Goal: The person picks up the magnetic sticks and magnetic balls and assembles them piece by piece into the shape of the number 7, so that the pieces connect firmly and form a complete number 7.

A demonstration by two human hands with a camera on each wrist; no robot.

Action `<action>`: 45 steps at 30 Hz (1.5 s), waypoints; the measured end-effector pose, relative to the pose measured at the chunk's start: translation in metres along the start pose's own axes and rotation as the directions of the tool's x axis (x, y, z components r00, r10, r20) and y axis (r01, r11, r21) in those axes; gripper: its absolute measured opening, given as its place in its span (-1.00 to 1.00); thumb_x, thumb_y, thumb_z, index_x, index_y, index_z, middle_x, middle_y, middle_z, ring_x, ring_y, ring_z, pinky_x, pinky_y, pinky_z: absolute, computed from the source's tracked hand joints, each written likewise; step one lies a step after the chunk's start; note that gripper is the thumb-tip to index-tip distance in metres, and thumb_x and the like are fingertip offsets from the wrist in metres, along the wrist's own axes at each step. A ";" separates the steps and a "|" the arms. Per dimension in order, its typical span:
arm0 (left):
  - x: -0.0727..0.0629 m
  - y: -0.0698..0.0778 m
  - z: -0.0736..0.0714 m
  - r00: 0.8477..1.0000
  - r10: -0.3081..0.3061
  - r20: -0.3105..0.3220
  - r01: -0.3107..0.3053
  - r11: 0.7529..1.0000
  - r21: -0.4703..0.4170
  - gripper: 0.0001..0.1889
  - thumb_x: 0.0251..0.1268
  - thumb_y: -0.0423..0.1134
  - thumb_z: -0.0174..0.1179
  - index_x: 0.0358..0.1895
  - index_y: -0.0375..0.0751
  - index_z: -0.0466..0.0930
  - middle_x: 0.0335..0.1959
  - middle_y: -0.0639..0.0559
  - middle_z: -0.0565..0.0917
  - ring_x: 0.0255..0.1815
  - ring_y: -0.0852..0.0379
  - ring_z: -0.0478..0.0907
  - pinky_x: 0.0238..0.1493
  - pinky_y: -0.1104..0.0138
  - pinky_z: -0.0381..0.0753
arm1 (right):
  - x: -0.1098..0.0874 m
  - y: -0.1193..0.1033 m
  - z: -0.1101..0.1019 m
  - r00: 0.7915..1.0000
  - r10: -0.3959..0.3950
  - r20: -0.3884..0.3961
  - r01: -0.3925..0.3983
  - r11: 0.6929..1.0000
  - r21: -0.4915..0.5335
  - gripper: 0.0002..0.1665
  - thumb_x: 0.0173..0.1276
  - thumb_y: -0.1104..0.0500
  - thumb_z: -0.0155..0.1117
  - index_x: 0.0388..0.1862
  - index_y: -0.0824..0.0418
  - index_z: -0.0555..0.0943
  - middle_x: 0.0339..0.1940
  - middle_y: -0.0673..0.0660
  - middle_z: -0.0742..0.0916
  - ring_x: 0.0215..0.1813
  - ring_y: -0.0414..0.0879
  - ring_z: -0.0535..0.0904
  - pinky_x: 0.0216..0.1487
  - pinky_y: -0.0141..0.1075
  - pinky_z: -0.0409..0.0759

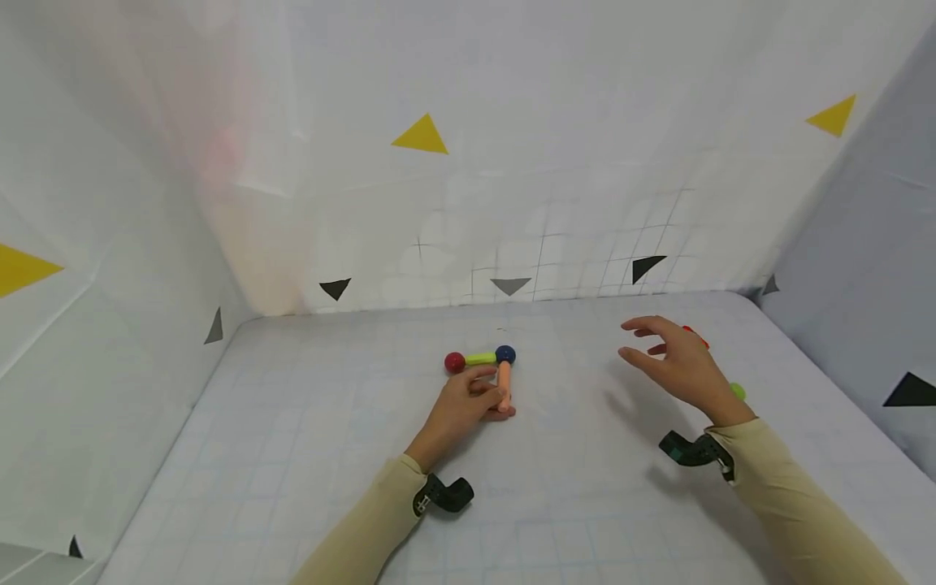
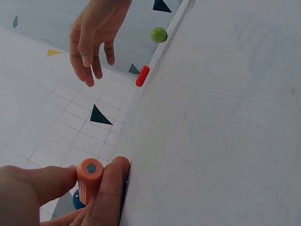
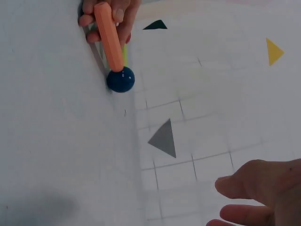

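My left hand (image 1: 461,404) pinches an orange magnetic rod (image 1: 504,382) between thumb and fingers, low over the table. The rod's far end meets a dark blue ball (image 1: 505,354). From that ball a yellow-green rod (image 1: 480,358) runs left to a dark red ball (image 1: 455,362). In the left wrist view, a round grey magnet shows in the near end of the orange rod (image 2: 89,176). My right hand (image 1: 680,366) hovers over the right side of the table, fingers loosely bent and holding nothing. A red rod (image 2: 142,76) and a green ball (image 2: 159,35) lie beyond it.
The table (image 1: 570,487) has a white cover with faint grid lines. White sheets marked with yellow, black and grey triangles rise behind it and at both sides. In the head view, my right hand and wrist partly hide the red rod (image 1: 697,336) and green ball (image 1: 738,392).
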State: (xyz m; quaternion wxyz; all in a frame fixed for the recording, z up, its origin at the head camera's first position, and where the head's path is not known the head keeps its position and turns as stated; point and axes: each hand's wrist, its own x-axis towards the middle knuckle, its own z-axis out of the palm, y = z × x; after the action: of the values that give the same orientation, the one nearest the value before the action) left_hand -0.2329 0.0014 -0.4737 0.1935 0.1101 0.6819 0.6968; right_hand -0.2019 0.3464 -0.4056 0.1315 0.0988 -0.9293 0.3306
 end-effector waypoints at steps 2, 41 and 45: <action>0.000 0.000 0.000 1.000 -0.001 0.003 0.001 1.000 -0.004 -0.47 0.54 -0.40 0.21 0.50 -0.34 0.36 -0.05 -0.22 0.64 -0.19 -0.16 0.79 -0.04 0.20 0.73 | -0.001 0.003 -0.006 1.000 0.017 -0.019 -0.017 0.999 -0.030 -0.53 0.48 0.10 0.41 0.27 0.27 0.60 0.20 0.30 0.67 0.14 0.24 0.59 0.05 0.20 0.61; -0.002 0.002 0.000 1.000 -0.006 -0.001 0.006 1.000 0.005 -0.49 0.53 -0.39 0.21 0.48 -0.29 0.40 -0.05 -0.20 0.65 -0.19 -0.11 0.79 -0.05 0.22 0.73 | -0.053 0.095 -0.069 0.954 0.236 0.185 -0.202 0.961 -0.188 -0.40 0.25 0.52 -0.01 0.25 0.31 0.64 0.32 0.54 0.53 0.24 0.47 0.46 0.10 0.35 0.55; -0.004 0.004 0.000 1.000 -0.005 0.000 0.005 1.000 -0.003 -0.48 0.53 -0.39 0.22 0.48 -0.29 0.39 -0.05 -0.21 0.65 -0.19 -0.13 0.79 -0.05 0.21 0.73 | -0.053 0.104 -0.068 0.949 0.201 0.242 -0.164 0.973 -0.163 -0.42 0.26 0.53 0.07 0.23 0.28 0.67 0.31 0.50 0.56 0.24 0.44 0.49 0.11 0.27 0.58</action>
State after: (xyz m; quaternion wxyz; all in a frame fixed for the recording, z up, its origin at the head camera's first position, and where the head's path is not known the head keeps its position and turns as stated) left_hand -0.2302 -0.0004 -0.4698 0.1953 0.1080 0.6812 0.6972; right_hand -0.1682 0.4746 -0.4321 -0.0147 0.0448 -0.9646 0.2594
